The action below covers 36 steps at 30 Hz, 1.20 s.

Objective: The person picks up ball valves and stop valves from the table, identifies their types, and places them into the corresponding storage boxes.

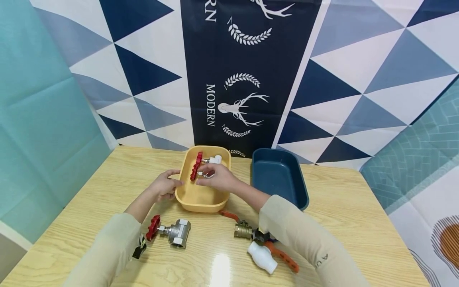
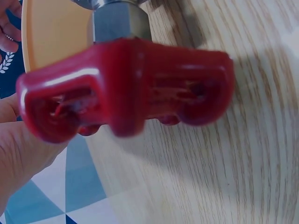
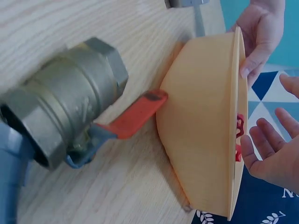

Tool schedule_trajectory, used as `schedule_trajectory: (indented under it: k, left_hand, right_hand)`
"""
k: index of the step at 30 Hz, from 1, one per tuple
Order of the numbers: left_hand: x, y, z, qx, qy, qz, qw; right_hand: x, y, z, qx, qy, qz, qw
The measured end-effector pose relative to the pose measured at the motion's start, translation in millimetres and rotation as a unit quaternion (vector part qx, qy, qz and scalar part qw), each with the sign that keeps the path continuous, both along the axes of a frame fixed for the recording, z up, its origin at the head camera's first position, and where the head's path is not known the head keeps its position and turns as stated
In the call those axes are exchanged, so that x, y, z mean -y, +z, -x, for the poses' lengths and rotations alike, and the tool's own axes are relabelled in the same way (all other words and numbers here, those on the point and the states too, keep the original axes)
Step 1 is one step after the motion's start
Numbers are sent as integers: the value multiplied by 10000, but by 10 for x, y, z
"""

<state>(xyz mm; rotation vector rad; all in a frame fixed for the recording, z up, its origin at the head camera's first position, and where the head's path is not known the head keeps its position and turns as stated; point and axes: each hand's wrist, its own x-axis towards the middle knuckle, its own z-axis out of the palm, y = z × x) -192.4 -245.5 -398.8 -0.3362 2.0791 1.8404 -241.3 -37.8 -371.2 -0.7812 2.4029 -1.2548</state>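
My left hand (image 1: 165, 185) grips the left rim of the yellow plastic bin (image 1: 202, 208), its thumb over the edge and the other fingers outside. Over the bin's interior is my right hand (image 1: 218, 178), its fingers loosely spread in the right wrist view and no held thing visible. Just by its fingertips lie valves with red handwheels (image 1: 194, 172), one with a white body (image 1: 216, 159). The right hand partly hides them.
A metal valve with a red handwheel (image 1: 179, 232) lies near my left forearm. By my right forearm are a brass ball valve (image 1: 243, 230) with an orange lever, a white plastic fitting (image 1: 262, 257) and another orange lever (image 1: 285, 260). A dark blue bin (image 1: 277, 181) stands at right.
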Motion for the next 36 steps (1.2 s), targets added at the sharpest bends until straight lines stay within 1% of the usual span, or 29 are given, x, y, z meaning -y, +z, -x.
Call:
schedule_trajectory:
  k: [5,10,14,20,29,36]
  left_hand:
    - [-6,14,-3,31,-22,10,10000]
    - [1,24,2,92,-17,107,9999]
    - [4,29,3,72,-16,186,9998]
    - [-6,25,-2,59,13,226,9997]
    - [8,22,2,49,-13,97,9999]
    - [-3,20,-1,68,-47,22,10000]
  right_hand:
    - [-3,6,-65,166,29,65,9998]
    - [17,33,-140,118,212,173,9996]
    - [34,57,-206,51,369,186,9991]
    - [44,84,-309,223,410,129,9988]
    - [47,52,-432,384,504,188,9978]
    - [39,22,-530,377,725,289,9962]
